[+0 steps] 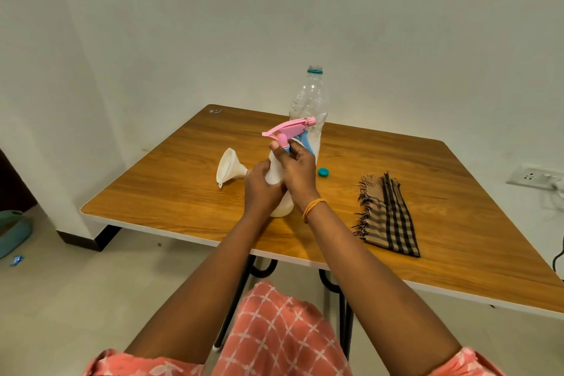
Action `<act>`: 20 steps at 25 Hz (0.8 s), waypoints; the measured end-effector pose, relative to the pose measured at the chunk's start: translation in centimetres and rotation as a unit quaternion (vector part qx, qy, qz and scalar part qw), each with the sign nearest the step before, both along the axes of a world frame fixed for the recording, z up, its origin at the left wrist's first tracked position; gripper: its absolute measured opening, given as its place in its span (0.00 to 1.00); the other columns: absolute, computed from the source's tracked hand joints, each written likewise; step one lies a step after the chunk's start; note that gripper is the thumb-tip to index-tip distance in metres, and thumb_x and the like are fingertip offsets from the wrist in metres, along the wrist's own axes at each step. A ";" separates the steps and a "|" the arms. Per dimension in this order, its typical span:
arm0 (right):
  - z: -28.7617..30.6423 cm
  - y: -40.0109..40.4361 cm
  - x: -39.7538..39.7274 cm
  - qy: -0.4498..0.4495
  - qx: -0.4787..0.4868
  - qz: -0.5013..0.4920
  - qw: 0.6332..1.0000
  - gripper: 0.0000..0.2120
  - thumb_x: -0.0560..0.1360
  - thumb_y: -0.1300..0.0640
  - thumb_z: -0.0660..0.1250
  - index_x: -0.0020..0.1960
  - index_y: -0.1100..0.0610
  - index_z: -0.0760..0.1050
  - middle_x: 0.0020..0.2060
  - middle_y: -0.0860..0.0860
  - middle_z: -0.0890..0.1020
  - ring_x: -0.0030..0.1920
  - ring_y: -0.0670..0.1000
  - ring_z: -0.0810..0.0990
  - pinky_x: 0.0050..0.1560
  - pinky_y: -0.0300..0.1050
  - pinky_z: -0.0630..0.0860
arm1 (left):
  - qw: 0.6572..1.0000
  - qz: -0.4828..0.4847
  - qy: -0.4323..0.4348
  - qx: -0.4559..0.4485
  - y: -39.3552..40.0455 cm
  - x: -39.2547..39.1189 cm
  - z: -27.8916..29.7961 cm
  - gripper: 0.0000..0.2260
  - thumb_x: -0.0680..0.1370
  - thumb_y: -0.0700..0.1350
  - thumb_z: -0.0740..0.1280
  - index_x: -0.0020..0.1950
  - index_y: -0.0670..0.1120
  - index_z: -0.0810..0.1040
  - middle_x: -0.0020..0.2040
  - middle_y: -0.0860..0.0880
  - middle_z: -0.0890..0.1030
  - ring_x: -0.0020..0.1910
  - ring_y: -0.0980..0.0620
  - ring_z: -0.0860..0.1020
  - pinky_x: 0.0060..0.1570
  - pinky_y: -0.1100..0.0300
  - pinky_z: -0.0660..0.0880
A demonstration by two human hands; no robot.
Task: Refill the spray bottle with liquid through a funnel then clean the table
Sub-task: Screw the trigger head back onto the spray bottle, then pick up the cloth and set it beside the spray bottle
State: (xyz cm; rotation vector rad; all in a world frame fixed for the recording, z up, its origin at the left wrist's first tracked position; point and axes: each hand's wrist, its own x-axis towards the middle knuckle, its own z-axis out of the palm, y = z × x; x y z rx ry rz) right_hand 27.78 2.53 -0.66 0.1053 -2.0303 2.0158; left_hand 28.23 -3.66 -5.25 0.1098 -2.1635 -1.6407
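A wooden table (189, 192) with a pale edge fills the middle of the view, set in a corner of white walls. On its right part lies a folded checked cloth (389, 217), brown and black with a fringed end, well apart from the other things. Toward the far side stands a clear plastic bottle (309, 104), upright and uncapped, a teal ring at its neck. Just in front of it stands the white spray bottle (279, 206), upright near the table's middle, its pink and blue trigger head (290, 128) seated on top. The left hand (261, 185) is wrapped around the bottle's body, fingers curled on it; the right hand (297, 166) grips the neck just under the trigger head — fingers closed around the collar. A white funnel (227, 166) lies on its side just left of the hands. A small teal cap (323, 172) sits on the table to the right of the hands — near the clear bottle's base.
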 end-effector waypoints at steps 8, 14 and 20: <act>-2.9 5.5 0.8 0.002 0.176 -0.078 0.981 0.11 0.70 0.57 0.69 0.52 0.57 0.81 0.50 0.52 0.83 0.54 0.50 0.79 0.54 0.47 0.77 | 0.999 -0.038 0.014 -0.013 -0.8 1.1 -1.3 0.25 0.72 0.51 0.71 0.67 0.50 0.69 0.61 0.51 0.75 0.56 0.56 0.73 0.52 0.60 0.73; -6.0 15.2 -1.0 -0.236 0.550 -0.327 0.731 0.17 0.76 0.56 0.61 0.63 0.60 0.72 0.61 0.63 0.72 0.61 0.64 0.70 0.60 0.55 0.71 | 0.992 -0.088 -0.021 -0.087 -0.6 1.1 -1.8 0.36 0.69 0.58 0.73 0.73 0.49 0.63 0.70 0.48 0.69 0.64 0.52 0.69 0.57 0.58 0.69; -3.3 14.1 -0.7 -0.240 0.292 -0.167 0.911 0.09 0.73 0.54 0.64 0.43 0.59 0.76 0.45 0.59 0.81 0.46 0.60 0.80 0.43 0.50 0.74 | 0.971 -0.134 -0.029 -0.194 -0.2 1.1 -2.0 0.42 0.65 0.58 0.76 0.73 0.51 0.59 0.70 0.47 0.65 0.67 0.48 0.65 0.62 0.53 0.68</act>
